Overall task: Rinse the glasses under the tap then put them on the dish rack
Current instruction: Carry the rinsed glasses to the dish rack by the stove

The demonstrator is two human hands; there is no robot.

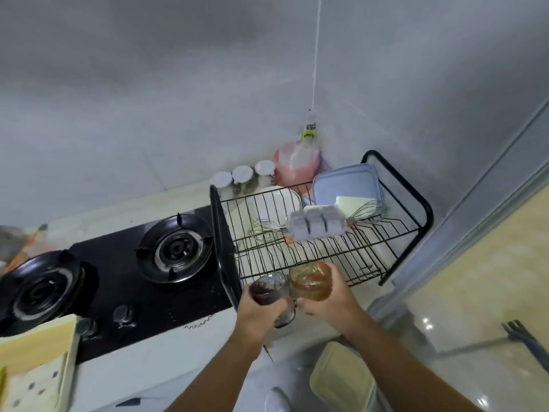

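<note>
Both hands are out in front of me, a glass in each. My left hand (261, 312) has its fingers (277, 304) curled round the dark glass (267, 288), gripping it from below. My right hand (328, 304) wraps its fingers (337, 276) round the amber glass (309, 281), so both hands are closed firmly on their glasses. The two glasses sit side by side, touching or very nearly, held in the air just at the near edge of the black wire dish rack (371, 248); neither one is resting on the rack. I cannot tell which way their mouths point, the blur is too strong. In the rack lies a white plate (273, 203) toward the back left, a blue-grey lidded box (346, 182) at the back right, a grey tray (315, 226) across the middle, and a wire whisk (264, 230) just left of that tray. Behind the rack, in the corner of the desk (178, 200), stands a pink bottle (297, 165) with three white-lidded jars (243, 173) in a row beside it. To my left is the black gas stove (124, 263) with its two burners, right against the rack's side. A pale cutting board (35, 367) shows at the lower left, and a beige lidded box (341, 379) sits low down beneath my right forearm.
</note>
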